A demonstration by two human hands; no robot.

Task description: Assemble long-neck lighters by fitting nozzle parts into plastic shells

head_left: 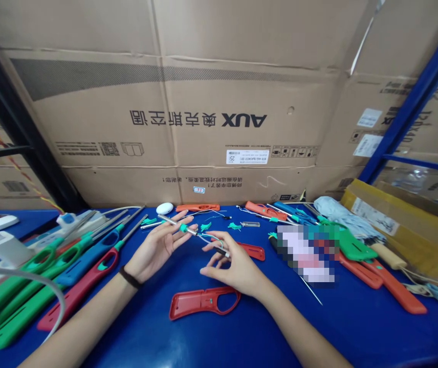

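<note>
In the head view, the left hand (161, 245) is seen palm up with its fingers spread and slightly bent, and a thin silver metal tube with a teal plastic collar (182, 228) is held loosely between thumb and fingers. A dark band (130, 278) is worn on the left wrist. The right hand (242, 266) is kept just beside it, fingers curled and partly parted, with a small black cylindrical part with a pale tip (221, 251) held at the fingertips. Thin wires (216, 236) are strung between the hands.

Below the hands, a red plastic handle shell with a looped end (189, 305) is laid hollow side up on the blue table (146, 337). Another red plastic shell (255, 251) is partly hidden behind the right hand. At the left, green, blue and red long-necked lighters (84, 281) are lined up. At the right, orange plastic handles (397, 289) are laid near a yellow-taped cardboard box (407, 240).
</note>
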